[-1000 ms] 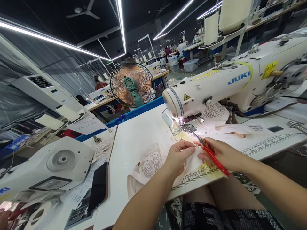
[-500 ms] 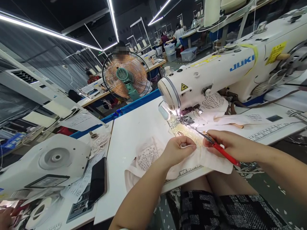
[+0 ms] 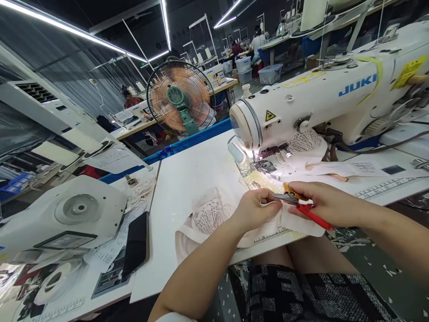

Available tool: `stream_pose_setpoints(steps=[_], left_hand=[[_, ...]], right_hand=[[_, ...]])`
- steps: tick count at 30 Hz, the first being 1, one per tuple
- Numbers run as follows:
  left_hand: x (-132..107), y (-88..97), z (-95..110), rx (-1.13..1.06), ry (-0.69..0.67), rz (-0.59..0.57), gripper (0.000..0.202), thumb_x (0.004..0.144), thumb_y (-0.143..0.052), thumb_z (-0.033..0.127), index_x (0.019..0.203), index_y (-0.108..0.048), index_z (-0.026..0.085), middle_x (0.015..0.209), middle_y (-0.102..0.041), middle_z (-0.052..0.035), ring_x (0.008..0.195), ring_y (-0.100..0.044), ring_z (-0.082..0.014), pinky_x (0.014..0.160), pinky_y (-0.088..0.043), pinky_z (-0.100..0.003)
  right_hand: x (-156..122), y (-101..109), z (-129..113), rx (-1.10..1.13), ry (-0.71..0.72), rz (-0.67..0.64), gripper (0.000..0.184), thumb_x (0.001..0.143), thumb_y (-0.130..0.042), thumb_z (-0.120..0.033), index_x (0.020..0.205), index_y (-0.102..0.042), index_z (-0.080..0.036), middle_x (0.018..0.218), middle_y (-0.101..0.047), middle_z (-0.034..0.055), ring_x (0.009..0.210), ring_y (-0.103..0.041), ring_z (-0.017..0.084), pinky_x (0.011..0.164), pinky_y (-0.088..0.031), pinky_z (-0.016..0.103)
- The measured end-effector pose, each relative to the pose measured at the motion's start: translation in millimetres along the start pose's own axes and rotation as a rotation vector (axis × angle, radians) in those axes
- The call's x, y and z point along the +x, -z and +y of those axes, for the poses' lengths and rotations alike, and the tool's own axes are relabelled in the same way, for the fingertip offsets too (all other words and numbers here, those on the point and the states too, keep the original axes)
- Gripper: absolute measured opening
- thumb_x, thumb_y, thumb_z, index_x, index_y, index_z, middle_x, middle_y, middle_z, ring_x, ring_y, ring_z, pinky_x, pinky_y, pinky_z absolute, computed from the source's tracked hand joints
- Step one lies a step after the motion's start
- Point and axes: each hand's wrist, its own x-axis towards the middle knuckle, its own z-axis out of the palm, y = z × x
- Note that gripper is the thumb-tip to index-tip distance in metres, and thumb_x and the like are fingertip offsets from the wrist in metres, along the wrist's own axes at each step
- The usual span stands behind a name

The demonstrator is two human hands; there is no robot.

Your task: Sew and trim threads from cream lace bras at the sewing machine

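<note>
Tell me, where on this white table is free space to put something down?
Free: bare tabletop between the blue rail, the sewing machine and the lace fabric. Crowded: before the machine, where the left hand pinches that fabric and the right hand holds red snips; also around the phone and papers.

Phone (image 3: 136, 245) left of fabric (image 3: 214, 217) (on table (image 3: 187, 179)), fan (image 3: 181, 103) behind

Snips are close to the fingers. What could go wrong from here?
1. The snips in the right hand point at the left hand, which pinches the fabric: a slip could nick a fingertip.
2. The blades lie over the fabric, so a cut might catch it too.
</note>
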Motion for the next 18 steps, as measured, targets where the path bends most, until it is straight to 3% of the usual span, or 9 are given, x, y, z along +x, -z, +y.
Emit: stream_pose_setpoints(steps=[4, 9, 15, 18], left_hand=[[0, -0.9, -1, 0.000, -0.010, 0.007, 0.007, 0.068, -0.059, 0.018, 0.072, -0.062, 0.014, 0.070, -0.058, -0.0001, 0.069, -0.050, -0.0124, 0.068, -0.038, -0.027], [-2, -1.4, 0, -0.075, -0.053, -0.092, 0.005, 0.069, -0.059, 0.014, 0.072, -0.063, 0.015, 0.072, -0.059, 0.0002, 0.069, -0.051, -0.0107, 0.068, -0.039, -0.026], [5, 19.6, -2, -0.197, 0.027, -0.261, 0.024, 0.062, -0.071, 0.020, 0.081, -0.057, 0.015, 0.070, -0.053, 0.0020, 0.061, -0.046, -0.0073, 0.057, -0.035, -0.023], [12, 28.7, -8, -0.204, 0.042, -0.256, 0.021, 0.064, -0.069, 0.021, 0.080, -0.057, 0.014, 0.067, -0.053, 0.0013, 0.060, -0.047, -0.0076, 0.055, -0.034, -0.023]], right_hand=[[4, -3, -1, 0.054, -0.045, 0.009, 0.029, 0.079, -0.055, -0.044, 0.070, -0.043, -0.019, 0.067, -0.046, -0.0011, 0.061, -0.042, 0.013, 0.053, -0.034, 0.023], [5, -7, -2, 0.167, -0.078, -0.102, 0.020, 0.076, -0.054, -0.036, 0.071, -0.049, -0.017, 0.067, -0.050, 0.0005, 0.064, -0.044, 0.015, 0.055, -0.034, 0.025], [-5, -1, 2, 0.266, -0.210, -0.224, 0.019, 0.071, -0.057, -0.033, 0.069, -0.046, -0.017, 0.061, -0.039, -0.0029, 0.055, -0.034, 0.010, 0.047, -0.025, 0.022], [-11, 3, 7, 0.252, -0.260, -0.202, 0.029, 0.069, -0.061, -0.038, 0.064, -0.040, -0.017, 0.061, -0.039, -0.0029, 0.054, -0.036, 0.010, 0.046, -0.027, 0.022]])
